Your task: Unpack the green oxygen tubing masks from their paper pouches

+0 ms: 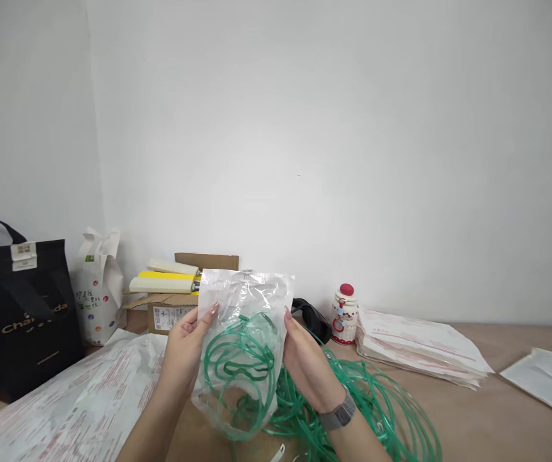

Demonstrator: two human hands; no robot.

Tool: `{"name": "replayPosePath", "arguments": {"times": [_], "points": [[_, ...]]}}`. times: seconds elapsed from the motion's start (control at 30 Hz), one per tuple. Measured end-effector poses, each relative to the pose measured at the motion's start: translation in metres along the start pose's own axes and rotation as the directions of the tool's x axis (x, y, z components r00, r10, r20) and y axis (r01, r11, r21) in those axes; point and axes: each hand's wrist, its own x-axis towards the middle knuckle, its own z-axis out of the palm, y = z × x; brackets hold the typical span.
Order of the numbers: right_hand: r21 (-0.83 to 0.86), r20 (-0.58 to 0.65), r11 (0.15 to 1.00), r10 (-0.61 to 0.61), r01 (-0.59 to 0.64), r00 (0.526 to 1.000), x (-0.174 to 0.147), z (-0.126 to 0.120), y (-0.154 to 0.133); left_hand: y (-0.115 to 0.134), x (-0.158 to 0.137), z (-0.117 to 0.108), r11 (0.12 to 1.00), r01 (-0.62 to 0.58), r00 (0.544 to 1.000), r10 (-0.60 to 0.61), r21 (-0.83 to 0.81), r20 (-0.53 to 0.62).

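Observation:
A clear plastic pouch (pixel 257 292) with a white backing hangs upright between my two hands. Coiled green tubing (pixel 240 350) shows through its front. My left hand (pixel 187 343) pinches the pouch's left edge, thumb in front. On the opposite edge my right hand (pixel 305 359) grips it the same way, and a watch with a grey band (pixel 338 410) is on that wrist. Behind and below the pouch lies a loose heap of green tubing (pixel 377 404) on the brown table, partly hidden by my right hand and forearm.
Printed white packaging (pixel 78 398) covers the table's left. A black bag (pixel 20 314), a white paper bag (pixel 99 289) and a cardboard box (pixel 160 314) stand behind. Toward the right are a white jar with a red lid (pixel 346 321), stacked pouches (pixel 420 346) and another pouch (pixel 550 382).

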Motion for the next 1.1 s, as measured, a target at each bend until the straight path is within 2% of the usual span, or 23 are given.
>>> {"name": "replayPosePath", "arguments": {"times": [0.27,0.43,0.57,0.7,0.8,0.93,1.1], "points": [[-0.042,-0.056,0.998,0.038,-0.040,0.998,-0.002,0.001,-0.001,0.005,-0.006,0.003,0.999,-0.001,0.999,-0.001,0.046,0.054],[-0.072,-0.065,0.996,0.038,-0.043,0.997,-0.002,0.004,-0.004,0.007,-0.005,0.001,0.996,0.000,0.999,-0.004,0.088,0.045],[-0.058,-0.058,0.997,0.045,-0.048,0.997,-0.005,0.007,-0.003,0.006,-0.008,0.004,0.978,-0.052,0.996,0.037,0.201,0.078],[-0.142,-0.119,0.988,0.044,-0.061,0.992,-0.010,0.011,0.004,-0.005,-0.020,0.017,0.902,-0.191,0.980,0.152,0.387,0.131],[-0.266,-0.145,0.963,-0.009,-0.030,0.989,-0.013,0.014,0.008,-0.011,-0.030,0.024,0.822,-0.229,0.968,0.137,0.521,0.208],[-0.322,-0.159,0.946,-0.021,-0.032,0.987,-0.015,0.016,0.005,-0.010,-0.035,0.026,0.768,-0.273,0.949,0.118,0.579,0.291],[-0.336,-0.100,0.942,-0.020,-0.015,0.995,-0.018,0.021,0.002,-0.011,-0.038,0.025,0.617,-0.289,0.955,0.129,0.732,0.268]]}}
